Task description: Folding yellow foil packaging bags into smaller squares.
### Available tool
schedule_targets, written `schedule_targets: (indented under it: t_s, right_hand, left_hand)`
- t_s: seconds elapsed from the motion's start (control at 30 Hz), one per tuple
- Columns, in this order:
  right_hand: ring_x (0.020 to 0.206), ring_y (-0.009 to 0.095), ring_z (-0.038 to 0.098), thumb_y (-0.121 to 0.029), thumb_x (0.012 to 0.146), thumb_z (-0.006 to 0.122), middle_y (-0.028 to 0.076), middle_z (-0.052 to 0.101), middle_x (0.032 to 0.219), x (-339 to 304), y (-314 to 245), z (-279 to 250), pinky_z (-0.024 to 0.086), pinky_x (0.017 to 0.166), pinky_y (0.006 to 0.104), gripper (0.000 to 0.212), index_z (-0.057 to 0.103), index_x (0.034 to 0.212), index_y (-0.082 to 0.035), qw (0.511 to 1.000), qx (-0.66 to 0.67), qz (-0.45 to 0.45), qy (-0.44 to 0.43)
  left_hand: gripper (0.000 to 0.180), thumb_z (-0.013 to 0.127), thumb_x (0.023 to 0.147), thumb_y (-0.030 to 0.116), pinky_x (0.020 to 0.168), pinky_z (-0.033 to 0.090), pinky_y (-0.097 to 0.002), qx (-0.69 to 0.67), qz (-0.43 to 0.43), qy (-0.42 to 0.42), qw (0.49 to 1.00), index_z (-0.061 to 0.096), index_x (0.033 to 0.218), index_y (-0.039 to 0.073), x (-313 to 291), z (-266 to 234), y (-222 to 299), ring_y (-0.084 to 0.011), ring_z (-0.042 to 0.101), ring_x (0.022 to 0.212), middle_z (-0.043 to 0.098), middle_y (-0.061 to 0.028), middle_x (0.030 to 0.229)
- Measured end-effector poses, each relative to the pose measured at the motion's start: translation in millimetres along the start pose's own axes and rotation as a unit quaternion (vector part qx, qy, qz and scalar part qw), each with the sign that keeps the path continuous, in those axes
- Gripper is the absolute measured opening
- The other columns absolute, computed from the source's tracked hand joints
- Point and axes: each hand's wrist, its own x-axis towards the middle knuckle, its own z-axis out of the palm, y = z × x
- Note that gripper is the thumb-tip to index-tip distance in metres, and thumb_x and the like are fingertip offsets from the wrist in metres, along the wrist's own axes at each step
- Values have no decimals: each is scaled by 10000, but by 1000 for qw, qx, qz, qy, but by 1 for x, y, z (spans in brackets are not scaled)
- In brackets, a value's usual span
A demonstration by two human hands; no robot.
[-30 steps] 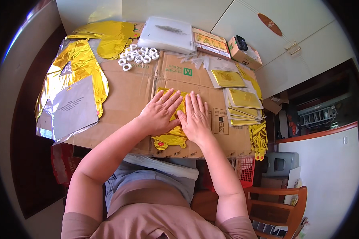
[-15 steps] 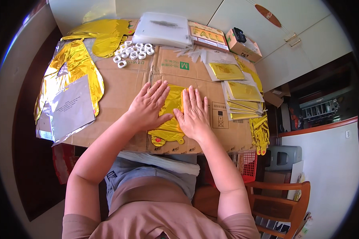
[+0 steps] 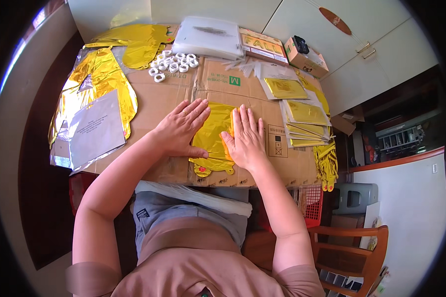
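Note:
A folded gold foil balloon (image 3: 212,129) lies flat on the cardboard in front of me, its tabbed end toward the near edge. My left hand (image 3: 184,127) is laid open on its left side, fingers together and pointing away, thumb out over the foil. Along the right side rests my right hand (image 3: 246,137), palm down with fingers stretched out. An orange edge shows beside its thumb and fingers; I cannot tell whether it is a cloth or a reflection in the foil.
Larger gold foil balloons (image 3: 104,74) and a grey sheet in clear plastic (image 3: 96,127) lie left. Behind are white ribbon rolls (image 3: 174,62), a stack of clear bags (image 3: 208,37) and boxes (image 3: 262,45). Packed gold foil pieces (image 3: 302,114) are stacked right. A wooden chair (image 3: 352,257) stands near right.
My hands have moved slightly apart, showing more of the foil between them. The orange edge by my right hand shows more. The whole view has shifted a little.

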Motion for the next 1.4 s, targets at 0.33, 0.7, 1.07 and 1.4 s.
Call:
schedule_targets:
  t_s: [0.33, 0.7, 1.07, 1.4]
  right_hand:
    - [1480, 365, 311, -425, 1076, 363, 225, 353, 1578, -24, 33, -40, 171, 1200, 564, 611, 361, 1511, 5, 980, 158, 62, 100]
    - [1527, 358, 188, -454, 1054, 379, 214, 223, 1637, 6, -11, -17, 91, 1229, 553, 699, 245, 1563, 6, 999, 25, 42, 1]
    - [1537, 357, 145, -484, 1026, 410, 217, 176, 1650, -1, -3, 3, 78, 1224, 564, 747, 232, 1572, -6, 999, -19, 43, -10]
    - [1532, 373, 149, -471, 1020, 438, 238, 175, 1643, -2, -4, 3, 80, 1218, 579, 748, 236, 1567, -3, 999, -12, 37, -1]
  left_hand:
    - [1183, 479, 808, 841, 1235, 154, -487, 14, -5, -14, 1000, 272, 1524, -77, 0, 3, 1, -365, 224, 1514, 259, -250, 1609]
    - [1182, 496, 807, 834, 1238, 142, -487, -1, -8, -26, 1000, 264, 1529, -73, 2, -1, 1, -365, 209, 1518, 242, -251, 1615]
    - [1167, 551, 797, 806, 1247, 128, -477, -24, -12, -33, 999, 245, 1553, -28, 2, -5, -2, -325, 201, 1527, 242, -218, 1626]
    - [854, 738, 821, 414, 1213, 220, -530, -134, -21, 41, 990, 384, 1510, 54, -14, -23, -4, -353, 321, 1472, 367, -193, 1563]
